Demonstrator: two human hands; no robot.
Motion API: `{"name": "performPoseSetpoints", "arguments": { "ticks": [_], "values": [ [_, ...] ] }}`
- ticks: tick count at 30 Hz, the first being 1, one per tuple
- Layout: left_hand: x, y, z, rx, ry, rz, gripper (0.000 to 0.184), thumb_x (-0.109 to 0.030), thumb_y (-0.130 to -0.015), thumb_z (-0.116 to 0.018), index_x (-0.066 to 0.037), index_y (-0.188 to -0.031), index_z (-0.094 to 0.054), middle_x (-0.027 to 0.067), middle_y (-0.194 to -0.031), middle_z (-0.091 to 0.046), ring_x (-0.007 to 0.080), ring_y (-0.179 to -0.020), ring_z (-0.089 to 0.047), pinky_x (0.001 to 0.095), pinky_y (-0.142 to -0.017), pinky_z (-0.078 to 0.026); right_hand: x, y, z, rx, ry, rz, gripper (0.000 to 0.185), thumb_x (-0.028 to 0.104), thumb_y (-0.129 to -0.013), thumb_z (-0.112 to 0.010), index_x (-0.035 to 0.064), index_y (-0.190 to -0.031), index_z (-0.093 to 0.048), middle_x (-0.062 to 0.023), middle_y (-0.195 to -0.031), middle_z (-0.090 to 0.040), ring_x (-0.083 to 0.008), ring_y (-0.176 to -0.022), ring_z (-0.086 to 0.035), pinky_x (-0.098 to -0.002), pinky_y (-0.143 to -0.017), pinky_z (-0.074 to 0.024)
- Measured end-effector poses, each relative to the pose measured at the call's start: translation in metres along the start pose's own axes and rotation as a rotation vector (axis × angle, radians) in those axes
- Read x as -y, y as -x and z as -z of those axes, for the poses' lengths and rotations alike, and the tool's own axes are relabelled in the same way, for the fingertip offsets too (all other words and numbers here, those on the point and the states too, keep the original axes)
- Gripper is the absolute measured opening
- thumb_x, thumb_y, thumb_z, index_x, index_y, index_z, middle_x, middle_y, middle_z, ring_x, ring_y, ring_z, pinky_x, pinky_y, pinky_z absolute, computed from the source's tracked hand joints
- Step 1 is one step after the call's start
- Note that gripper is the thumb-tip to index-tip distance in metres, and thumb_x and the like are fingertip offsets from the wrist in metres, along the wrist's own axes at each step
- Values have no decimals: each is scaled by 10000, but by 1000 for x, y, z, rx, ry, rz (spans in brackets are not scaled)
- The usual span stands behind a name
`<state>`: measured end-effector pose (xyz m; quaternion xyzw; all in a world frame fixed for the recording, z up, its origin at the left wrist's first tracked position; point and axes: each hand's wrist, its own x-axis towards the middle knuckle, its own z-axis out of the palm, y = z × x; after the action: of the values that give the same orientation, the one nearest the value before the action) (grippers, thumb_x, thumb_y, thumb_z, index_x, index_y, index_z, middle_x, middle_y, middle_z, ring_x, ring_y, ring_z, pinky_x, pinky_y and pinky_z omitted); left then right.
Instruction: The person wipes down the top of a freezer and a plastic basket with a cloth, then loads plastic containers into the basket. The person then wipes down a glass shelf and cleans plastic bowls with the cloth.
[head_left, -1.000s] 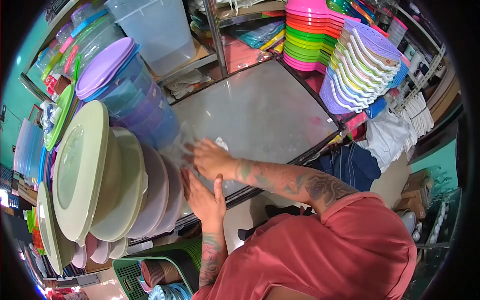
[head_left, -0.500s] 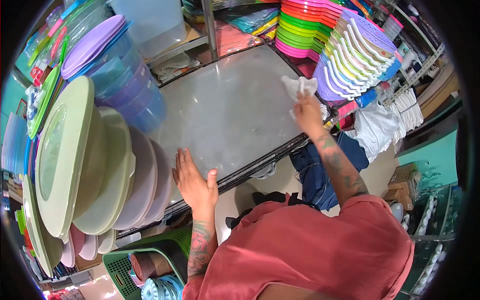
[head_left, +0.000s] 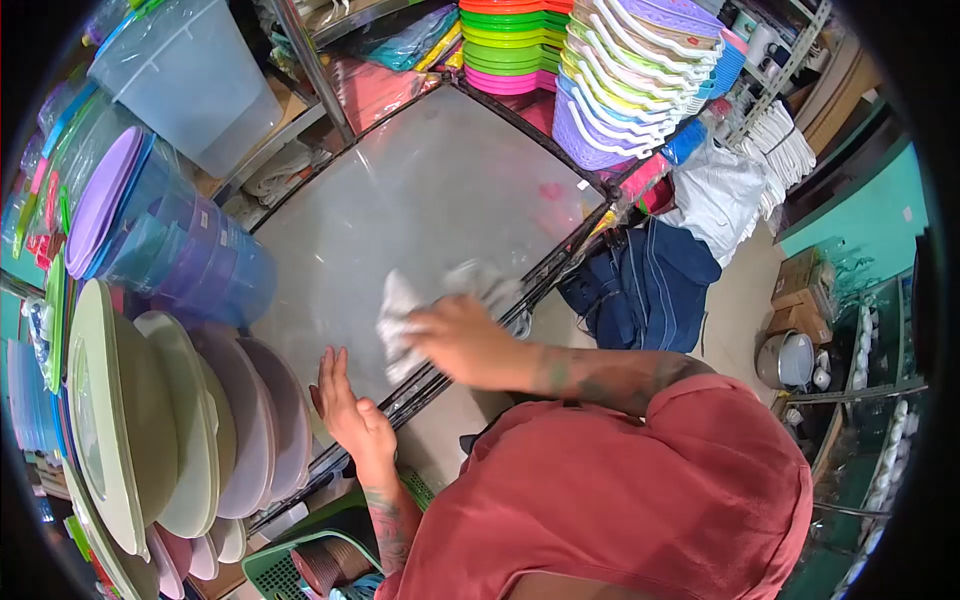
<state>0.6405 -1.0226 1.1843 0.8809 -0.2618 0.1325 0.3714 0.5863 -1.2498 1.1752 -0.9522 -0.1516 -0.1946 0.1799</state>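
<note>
A white cloth (head_left: 397, 325) is bunched in my right hand (head_left: 465, 342), its loose part blurred above the fingers. It lies against the grey shelf top (head_left: 330, 225), close to the near edge. My left hand (head_left: 352, 412) is open at that same edge, fingers stretched and thumb apart, holding nothing. Whether its palm touches the shelf I cannot tell. Just left of it stand large lidded plastic bowls (head_left: 275, 415) on their sides, in pale green and mauve.
Blue and purple tubs (head_left: 205, 265) stand at the shelf's left. Stacked baskets with white handles (head_left: 625, 90) rise behind its far right corner. A dark blue bag (head_left: 650, 285) lies on the floor at right. A green crate (head_left: 290, 570) sits below the left hand.
My right hand has swept the cloth from the shelf's right end leftward and toward me. My left hand has shifted slightly left and down in view. The camera view has turned.
</note>
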Motion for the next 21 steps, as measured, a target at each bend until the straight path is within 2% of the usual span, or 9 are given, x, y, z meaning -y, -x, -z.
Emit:
{"name": "performPoseSetpoints", "arguments": {
  "ticks": [2, 4, 6, 7, 9, 12, 15, 19, 21],
  "values": [
    [-2, -1, -3, 19, -93, 0, 893, -706, -1032, -181, -4, -1415, -576, 222, -1522, -508, 439, -1406, -467, 626, -1191, -236, -34, 22, 43, -45, 178, -131, 374, 183, -901, -643, 170, -1272, -689, -78, -1362, -592, -330, -1196, -521, -531, -1033, -377],
    [-1, -1, -2, 36, -122, 10, 884, -704, -1032, -194, -5, -1415, -577, 218, -1522, -508, 437, -1408, -464, 623, -1192, -239, -83, 48, 67, -105, 312, -273, 383, 197, -907, -642, 169, -1287, -676, -91, -1350, -594, -323, -1209, -520, -541, -1025, -372],
    [-2, -1, -2, 57, -141, 20, 875, -703, -1032, -208, -9, -1417, -577, 215, -1530, -498, 433, -1417, -452, 622, -1194, -237, -108, 61, 98, -191, 433, -493, 364, 219, -936, -645, 143, -1289, -686, -118, -1322, -602, -344, -1160, -531, -512, -1005, -386],
    [-3, -1, -2, 65, -145, 27, 870, -703, -1031, -216, -12, -1420, -576, 213, -1539, -488, 431, -1425, -442, 623, -1196, -234, -123, 67, 103, -222, 451, -555, 371, 196, -931, -654, 105, -1289, -682, -152, -1298, -601, -369, -1124, -540, -489, -963, -434],
    [-5, -3, -5, 71, -180, 32, 855, -700, -1030, -239, -19, -1425, -572, 210, -1553, -469, 425, -1440, -421, 623, -1197, -231, -141, 67, 99, -327, 378, -515, 302, 156, -921, -661, 58, -1205, -696, -175, -1241, -603, -385, -1090, -566, -482, -920, -488],
    [-10, -3, -10, 87, -275, 37, 827, -693, -1028, -283, -27, -1431, -563, 204, -1568, -447, 416, -1455, -396, 620, -1196, -235, -151, 47, 94, -206, 332, -644, 212, 105, -904, -658, 16, -1091, -703, -186, -1167, -605, -388, -1063, -588, -479, -913, -519],
    [-13, -7, -14, 89, -329, 40, 807, -688, -1023, -320, -32, -1429, -558, 200, -1564, -445, 412, -1450, -396, 615, -1191, -245, -189, 25, 94, -156, 308, -515, 182, 82, -892, -643, 5, -1049, -695, -184, -1128, -596, -388, -1045, -606, -483, -899, -532],
    [-12, -7, -15, 74, -344, 42, 786, -684, -1018, -345, -41, -1414, -567, 194, -1542, -467, 411, -1426, -422, 601, -1184, -267, -235, -20, 78, -313, 436, -444, 248, 22, -866, -620, -23, -1105, -663, -195, -1164, -585, -391, -1083, -627, -482, -912, -537],
    [-13, -7, -15, 71, -347, 42, 778, -681, -1017, -352, -46, -1411, -569, 193, -1537, -472, 411, -1420, -429, 598, -1181, -274, -253, -39, 67, -222, 461, -532, 254, 13, -855, -626, -29, -1105, -647, -210, -1161, -581, -382, -1023, -661, -460, -869, -560]
  ]
}}
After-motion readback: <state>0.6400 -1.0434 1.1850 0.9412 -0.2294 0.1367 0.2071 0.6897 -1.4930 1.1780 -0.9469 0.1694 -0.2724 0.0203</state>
